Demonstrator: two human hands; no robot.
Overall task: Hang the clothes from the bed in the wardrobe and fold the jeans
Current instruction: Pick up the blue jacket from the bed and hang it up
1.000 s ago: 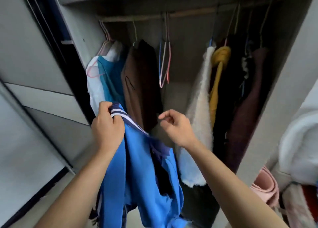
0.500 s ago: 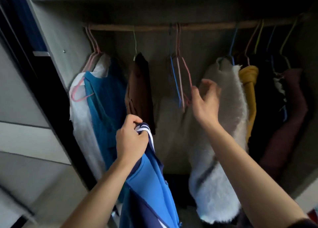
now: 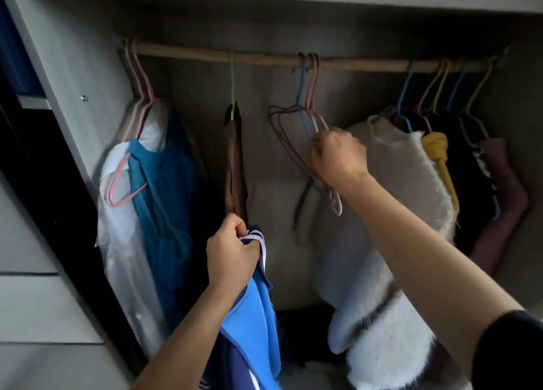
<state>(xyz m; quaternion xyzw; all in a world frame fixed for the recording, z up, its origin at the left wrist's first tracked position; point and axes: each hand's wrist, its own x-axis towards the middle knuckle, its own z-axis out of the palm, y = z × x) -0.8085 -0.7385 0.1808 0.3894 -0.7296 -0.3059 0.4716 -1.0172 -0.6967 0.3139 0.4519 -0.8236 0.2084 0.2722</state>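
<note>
Head view:
Left hand [image 3: 232, 257]: fingers curling tight, gripping the striped collar of the jacket [image 3: 255, 310] below the rod [image 3: 191, 55].
Right hand [image 3: 338, 154]: fingers closing round empty hangers [image 3: 304, 111] hanging on the rod.
Cut off: jacket's lower part is running out of frame.
Unclear: dark clothes [image 3: 464, 160] at right are merging together.

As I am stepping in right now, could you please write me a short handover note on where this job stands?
Left hand grips the striped collar of the blue jacket, held below the rail.
Right hand grips the empty hangers that hang on the rail.
Done: other garments already hang there; this jacket is not yet on a hanger.
Left: free one hanger, fit the jacket on it, hang it. Bed and jeans are out of view, so their state is unknown.
</note>
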